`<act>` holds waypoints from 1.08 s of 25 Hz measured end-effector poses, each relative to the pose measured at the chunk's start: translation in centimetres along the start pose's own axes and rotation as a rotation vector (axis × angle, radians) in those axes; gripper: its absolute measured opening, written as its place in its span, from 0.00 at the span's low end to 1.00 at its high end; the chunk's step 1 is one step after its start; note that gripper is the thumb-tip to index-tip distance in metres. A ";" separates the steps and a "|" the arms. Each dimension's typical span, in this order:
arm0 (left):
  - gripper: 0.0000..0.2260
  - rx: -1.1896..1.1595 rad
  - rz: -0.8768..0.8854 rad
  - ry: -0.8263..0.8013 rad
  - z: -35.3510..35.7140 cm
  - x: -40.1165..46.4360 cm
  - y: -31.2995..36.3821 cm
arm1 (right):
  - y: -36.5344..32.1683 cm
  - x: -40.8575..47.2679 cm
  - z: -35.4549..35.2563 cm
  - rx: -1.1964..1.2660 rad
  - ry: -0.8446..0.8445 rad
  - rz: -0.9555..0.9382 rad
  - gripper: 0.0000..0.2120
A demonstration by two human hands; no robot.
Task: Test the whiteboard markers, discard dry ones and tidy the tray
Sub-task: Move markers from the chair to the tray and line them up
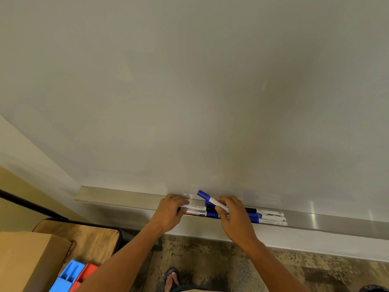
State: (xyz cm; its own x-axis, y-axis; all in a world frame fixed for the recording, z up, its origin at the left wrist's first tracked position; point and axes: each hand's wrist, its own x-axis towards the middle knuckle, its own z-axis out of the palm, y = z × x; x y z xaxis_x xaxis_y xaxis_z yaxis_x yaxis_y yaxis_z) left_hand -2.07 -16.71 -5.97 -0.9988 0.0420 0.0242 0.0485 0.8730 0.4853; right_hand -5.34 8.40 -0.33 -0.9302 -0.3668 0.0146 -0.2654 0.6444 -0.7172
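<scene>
From the head camera, the right hand [232,216] pinches a blue-capped marker [211,200], tilted with its cap up against the whiteboard [189,91]. The left hand [171,211] curls its fingers around the ends of the markers [194,209] lying in the metal tray [336,222]. More markers [267,218] lie side by side in the tray just right of the right hand.

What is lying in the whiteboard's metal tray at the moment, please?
Several capped markers lie lengthwise in the tray, blue and black caps showing. Both hands cover the middle, so the full count is hidden.
</scene>
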 end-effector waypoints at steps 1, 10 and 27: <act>0.14 -0.014 0.008 0.004 0.0 0.0 0.0 | 0.0 0.0 0.0 0.003 -0.001 0.007 0.10; 0.17 -0.161 0.108 0.122 -1.8 0.3 1.9 | -0.8 1.4 1.2 -0.091 -0.137 -0.040 0.13; 0.11 -0.074 -0.154 0.226 -1.2 -0.8 -0.8 | 2.3 0.4 2.0 -0.078 -0.105 0.083 0.19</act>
State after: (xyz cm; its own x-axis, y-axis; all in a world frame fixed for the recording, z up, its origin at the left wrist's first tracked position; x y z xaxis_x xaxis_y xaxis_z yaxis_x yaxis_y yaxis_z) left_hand -1.33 -18.05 -5.32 -0.9693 -0.2050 0.1354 -0.0956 0.8223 0.5610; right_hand -5.77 8.41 -3.41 -0.9191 -0.3759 -0.1183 -0.2116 0.7240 -0.6565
